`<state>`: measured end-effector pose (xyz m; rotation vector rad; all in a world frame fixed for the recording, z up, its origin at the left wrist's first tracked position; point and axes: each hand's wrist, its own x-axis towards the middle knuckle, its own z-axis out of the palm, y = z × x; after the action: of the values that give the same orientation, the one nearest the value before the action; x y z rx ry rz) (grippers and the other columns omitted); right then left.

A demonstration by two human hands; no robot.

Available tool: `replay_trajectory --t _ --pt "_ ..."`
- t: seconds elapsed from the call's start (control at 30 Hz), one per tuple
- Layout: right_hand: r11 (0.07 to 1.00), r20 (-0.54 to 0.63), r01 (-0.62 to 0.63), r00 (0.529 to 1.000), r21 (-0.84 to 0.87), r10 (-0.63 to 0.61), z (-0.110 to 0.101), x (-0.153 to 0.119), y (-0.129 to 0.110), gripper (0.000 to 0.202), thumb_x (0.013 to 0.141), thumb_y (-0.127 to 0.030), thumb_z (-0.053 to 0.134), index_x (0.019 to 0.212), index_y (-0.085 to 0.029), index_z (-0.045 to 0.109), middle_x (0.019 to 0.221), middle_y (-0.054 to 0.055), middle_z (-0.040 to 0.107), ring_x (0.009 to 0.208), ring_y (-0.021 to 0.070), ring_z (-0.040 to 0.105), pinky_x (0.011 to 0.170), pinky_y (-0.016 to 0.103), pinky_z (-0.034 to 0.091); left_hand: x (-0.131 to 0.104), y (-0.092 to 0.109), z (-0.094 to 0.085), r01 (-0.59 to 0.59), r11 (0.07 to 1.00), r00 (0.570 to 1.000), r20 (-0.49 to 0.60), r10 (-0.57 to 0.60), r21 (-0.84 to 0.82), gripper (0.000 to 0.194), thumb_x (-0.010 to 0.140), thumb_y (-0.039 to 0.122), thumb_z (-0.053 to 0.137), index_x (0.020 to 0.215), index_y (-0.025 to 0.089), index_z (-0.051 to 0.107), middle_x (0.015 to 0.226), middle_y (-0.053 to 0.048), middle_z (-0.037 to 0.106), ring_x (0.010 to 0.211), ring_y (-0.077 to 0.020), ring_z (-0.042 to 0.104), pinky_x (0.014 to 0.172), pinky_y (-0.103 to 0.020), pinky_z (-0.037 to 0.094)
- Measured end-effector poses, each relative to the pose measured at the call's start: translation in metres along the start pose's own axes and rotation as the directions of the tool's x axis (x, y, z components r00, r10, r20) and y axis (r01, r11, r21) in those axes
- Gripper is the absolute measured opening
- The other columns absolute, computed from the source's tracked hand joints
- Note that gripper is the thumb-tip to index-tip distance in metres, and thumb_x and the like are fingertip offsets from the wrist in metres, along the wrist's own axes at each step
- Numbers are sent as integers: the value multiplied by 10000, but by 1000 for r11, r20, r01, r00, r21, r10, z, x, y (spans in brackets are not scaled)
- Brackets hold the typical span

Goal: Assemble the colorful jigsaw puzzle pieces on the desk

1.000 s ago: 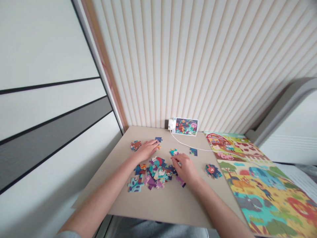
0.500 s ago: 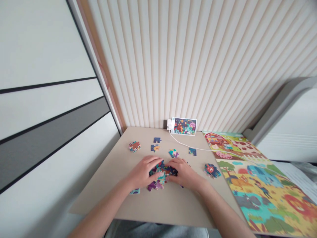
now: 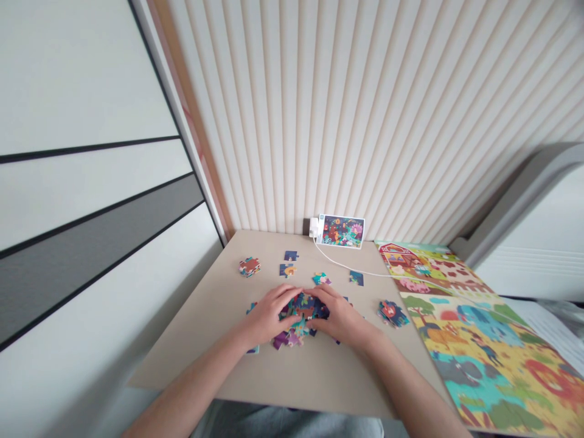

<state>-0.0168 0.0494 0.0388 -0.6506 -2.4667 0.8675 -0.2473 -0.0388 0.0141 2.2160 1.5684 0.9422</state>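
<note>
A heap of dark, purple and teal puzzle pieces [image 3: 296,328] lies near the middle of the beige table [image 3: 205,340]. My left hand [image 3: 271,313] curves around the heap's left side, and my right hand [image 3: 335,313] curves around its right side. Both hands have thumb and fingers spread apart, touching pieces at the edges. Their fingertips nearly meet at the far side of the heap. Loose pieces show beyond the hands: a piece with an orange shape [image 3: 288,270], a blue piece [image 3: 291,256], a teal piece [image 3: 322,278] and a dark blue one [image 3: 356,278].
A small stack of brown pieces [image 3: 249,266] is at the left, another stack [image 3: 393,314] at the right. A picture card [image 3: 342,232] leans on the pleated wall beside a white charger [image 3: 314,227], whose cable [image 3: 365,273] crosses to the right over two illustrated boards [image 3: 493,359].
The fingertips of both hands have drawn slightly closer together at the far side of the heap. More of a piece shows left of my left hand. The camera view has shifted slightly.
</note>
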Motion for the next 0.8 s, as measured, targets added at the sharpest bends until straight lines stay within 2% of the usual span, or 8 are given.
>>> replay_trajectory --t 0.13,0.33,0.6,0.8 --pt "1000 -32 -4 999 26 4 -1 0 2 640 821 -287 778 1415 -289 538 1325 92 558 1208 251 588 1057 400 473 0 -2 0 -7 1000 999 -51 7 9 561 928 318 650 1456 306 460 1346 -79 547 1290 -245 531 1125 -408 446" --pt "996 -162 -44 985 75 55 1 1 13 689 817 -313 782 1452 -311 513 1322 81 531 1201 245 587 1064 393 472 0 -6 -2 31 999 982 -188 -27 21 474 931 313 641 1391 306 522 1290 -85 531 1275 -262 531 1108 -430 459" --pt "982 -207 -47 975 184 85 4 6 13 640 819 -298 762 1417 -297 537 1349 76 533 1179 229 582 993 359 504 4 -6 2 62 998 984 -168 -59 14 420 929 293 632 1339 286 539 1295 -91 565 1275 -271 534 1111 -463 450" --pt "984 -230 -43 970 175 83 11 6 10 743 749 -262 820 1425 -305 513 1248 55 590 1140 240 591 1036 405 462 5 0 2 27 1000 990 -140 -28 -8 444 906 287 653 1337 272 551 1298 -95 589 1256 -266 553 1107 -438 456"
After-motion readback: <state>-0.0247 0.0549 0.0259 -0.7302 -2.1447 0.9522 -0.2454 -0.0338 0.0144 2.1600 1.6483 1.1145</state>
